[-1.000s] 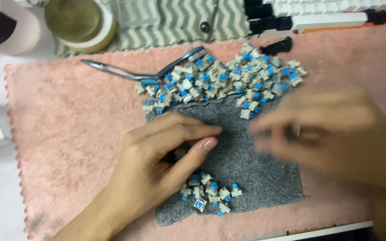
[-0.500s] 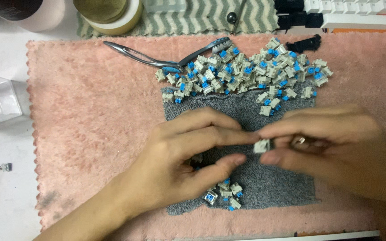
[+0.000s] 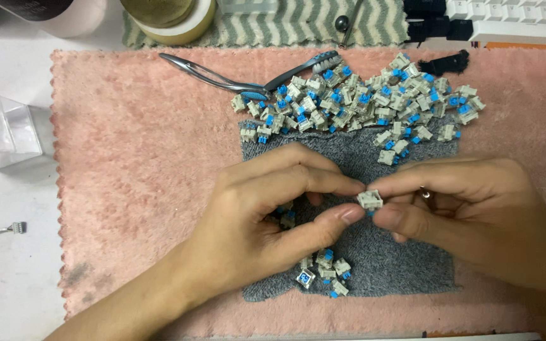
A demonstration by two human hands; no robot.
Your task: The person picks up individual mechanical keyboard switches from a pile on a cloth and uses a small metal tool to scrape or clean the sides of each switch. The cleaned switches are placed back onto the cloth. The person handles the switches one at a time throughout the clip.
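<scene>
My left hand (image 3: 266,215) and my right hand (image 3: 469,208) meet over a grey cloth (image 3: 380,265), pinching one small beige keyboard switch (image 3: 370,199) between the fingertips of both. A ring shows on a right-hand finger. A big pile of beige and blue switches (image 3: 361,101) lies along the cloth's far edge. A small group of switches (image 3: 323,275) lies on the cloth's near edge, below my left hand. A few more switches show under my left palm.
A pink towel (image 3: 140,164) covers the work surface. Metal pliers (image 3: 210,79) and a toothbrush (image 3: 304,68) lie at the pile's left end. Behind are a tape roll (image 3: 172,16), a striped mat (image 3: 285,28) and a white keyboard (image 3: 513,16). A clear plastic box (image 3: 1,129) sits left.
Both hands have come together at the cloth's middle. The right hand, blurred and moving a second ago, now holds still with the switch pinched between both hands.
</scene>
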